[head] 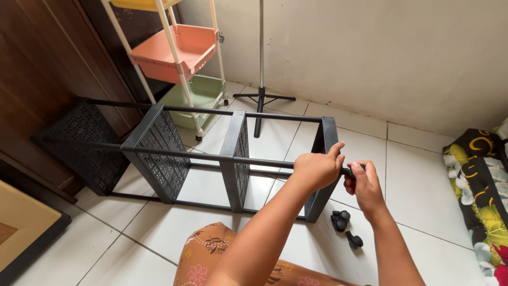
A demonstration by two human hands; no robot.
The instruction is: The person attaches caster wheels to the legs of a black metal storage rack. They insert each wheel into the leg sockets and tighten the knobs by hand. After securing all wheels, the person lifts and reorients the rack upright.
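Observation:
A black plastic shelf rack (159, 143) with perforated trays lies on its side on the white tiled floor. My left hand (317, 168) grips the near top corner of its end tray, around the black pole. Just to the right, my right hand (362, 185) pinches a small black caster (350, 171) against that pole's end. Two more black casters (341, 219) lie loose on the tiles below my hands, one (354, 241) slightly nearer. My knee, in floral orange cloth (203, 259), shows at the bottom.
A cart with orange and green trays (177, 53) stands behind the rack, next to a black-footed metal tripod stand (260, 95). A dark wooden cabinet (47, 79) is at left. A floral mattress (479, 185) lies at right. The wall is close behind.

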